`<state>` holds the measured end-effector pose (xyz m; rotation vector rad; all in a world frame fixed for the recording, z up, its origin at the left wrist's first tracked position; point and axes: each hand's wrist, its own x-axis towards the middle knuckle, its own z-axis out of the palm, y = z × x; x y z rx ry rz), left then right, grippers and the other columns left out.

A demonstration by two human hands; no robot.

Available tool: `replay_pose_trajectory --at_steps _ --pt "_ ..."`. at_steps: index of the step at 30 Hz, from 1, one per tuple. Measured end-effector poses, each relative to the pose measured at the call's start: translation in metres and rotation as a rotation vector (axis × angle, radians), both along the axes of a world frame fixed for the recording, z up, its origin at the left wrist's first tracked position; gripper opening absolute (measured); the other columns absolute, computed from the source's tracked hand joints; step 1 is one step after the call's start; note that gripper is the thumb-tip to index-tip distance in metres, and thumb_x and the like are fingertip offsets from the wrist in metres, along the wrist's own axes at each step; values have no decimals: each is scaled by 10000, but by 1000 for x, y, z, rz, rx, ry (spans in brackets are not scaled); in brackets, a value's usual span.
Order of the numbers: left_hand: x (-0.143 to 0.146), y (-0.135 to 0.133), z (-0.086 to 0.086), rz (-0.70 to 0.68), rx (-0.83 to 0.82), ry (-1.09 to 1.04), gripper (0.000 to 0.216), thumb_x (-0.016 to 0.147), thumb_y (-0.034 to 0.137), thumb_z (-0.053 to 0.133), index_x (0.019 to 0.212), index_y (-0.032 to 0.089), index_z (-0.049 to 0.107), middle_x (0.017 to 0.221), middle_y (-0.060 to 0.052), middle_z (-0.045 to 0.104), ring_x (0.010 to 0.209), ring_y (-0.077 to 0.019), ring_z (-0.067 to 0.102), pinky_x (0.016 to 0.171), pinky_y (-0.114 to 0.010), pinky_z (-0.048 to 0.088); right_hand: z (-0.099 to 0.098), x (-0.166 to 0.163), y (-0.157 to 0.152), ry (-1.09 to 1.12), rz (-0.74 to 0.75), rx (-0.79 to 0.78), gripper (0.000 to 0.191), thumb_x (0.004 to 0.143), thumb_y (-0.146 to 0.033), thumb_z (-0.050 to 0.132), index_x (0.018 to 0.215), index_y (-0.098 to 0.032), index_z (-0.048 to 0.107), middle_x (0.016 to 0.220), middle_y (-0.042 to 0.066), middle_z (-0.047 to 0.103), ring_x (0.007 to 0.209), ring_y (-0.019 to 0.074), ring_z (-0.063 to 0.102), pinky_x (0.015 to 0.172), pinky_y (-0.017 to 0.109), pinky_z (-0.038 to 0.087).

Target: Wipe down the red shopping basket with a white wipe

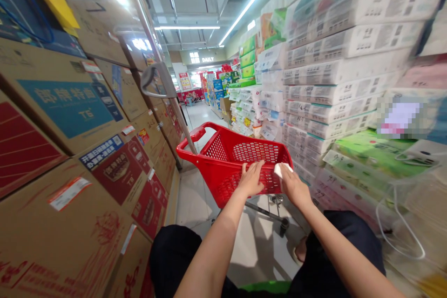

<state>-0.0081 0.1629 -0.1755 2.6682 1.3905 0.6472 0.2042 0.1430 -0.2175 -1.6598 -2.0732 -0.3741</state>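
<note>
In front of me stands a red plastic shopping cart (232, 186) with a perforated basket. My left hand (250, 180) lies on the near rim and side of the basket, fingers stretched out and a little apart. At the basket's right corner, my right hand (296, 189) presses a folded white cloth or tissue (282, 168) against the rim. Its fingers are closed over that white piece, so part of it is hidden. The cart's red handle (199, 134) is on the far left side of the basket.
Stacked cardboard cartons (52, 223) line the left side, beside a metal pole with a grey handle (158, 80). Packs of tissue paper (314, 98) pile up on the right, with a phone-like blurred screen (400, 117) and white cable. A tiled aisle (206, 114) runs ahead.
</note>
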Motion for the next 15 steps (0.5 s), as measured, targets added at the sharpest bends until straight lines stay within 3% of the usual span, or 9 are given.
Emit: replay_pose_trajectory --at_steps 3,6,11,15 --pt "5 0 1 23 -17 9 910 732 200 561 1537 238 138 1589 -74 276 1458 -222 222 1200 -548 -25 0 11 -2 34 -102 -52 610 931 -178 364 1537 -185 287 1547 86 391 1212 252 531 862 367 561" --pt "12 1 1 32 -20 11 931 731 210 573 1541 240 115 1589 -80 271 1458 -235 222 1197 -565 -25 8 -11 -1 33 -129 -52 598 912 -136 366 1509 -144 346 1518 125 430 1239 260 519 905 374 541" --pt "14 1 -1 33 2 12 941 742 184 551 1550 222 69 1571 -94 303 1442 -235 254 1202 -566 -3 19 -53 2 -12 7 -24 625 889 -124 394 1512 -145 344 1556 109 370 1266 251 500 893 347 552" --pt "10 -2 -1 19 41 62 933 748 178 542 1553 212 72 1560 -89 329 1435 -238 265 1208 -555 21 12 -34 1 -13 98 22 647 908 -142 392 1542 -206 279 1556 55 382 1307 211 467 947 320 526"
